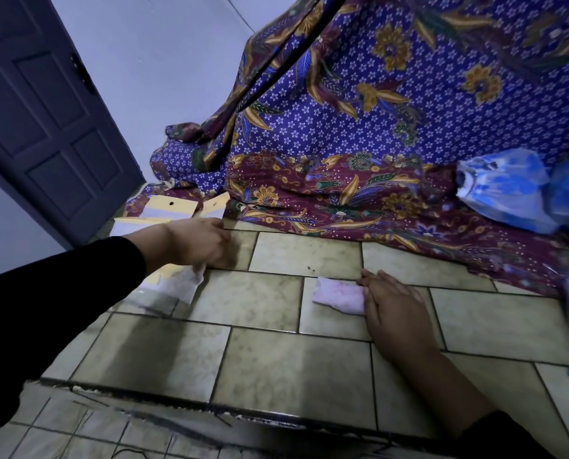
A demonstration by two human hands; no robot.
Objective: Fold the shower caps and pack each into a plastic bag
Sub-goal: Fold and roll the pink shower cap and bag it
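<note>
A folded pink-white shower cap (pixel 338 296) lies on the tiled floor (pixel 276 356) in the middle. My right hand (pixel 394 306) rests flat on its right end, fingers together and stretched out. At the left, my left hand (pixel 200 241) pinches the top of a small clear plastic bag (pixel 185 284), which hangs down to the tiles and looks blurred. Further left and behind that hand lie several yellow-topped plastic bags (pixel 173 207) in a loose pile.
A purple and maroon batik cloth (pixel 359 134) drapes over the back and right of the floor. Blue plastic bags (pixel 508 190) sit on it at the right. A dark door (pixel 44 111) stands at the left. A raised tile step edge (pixel 177 399) runs along the front.
</note>
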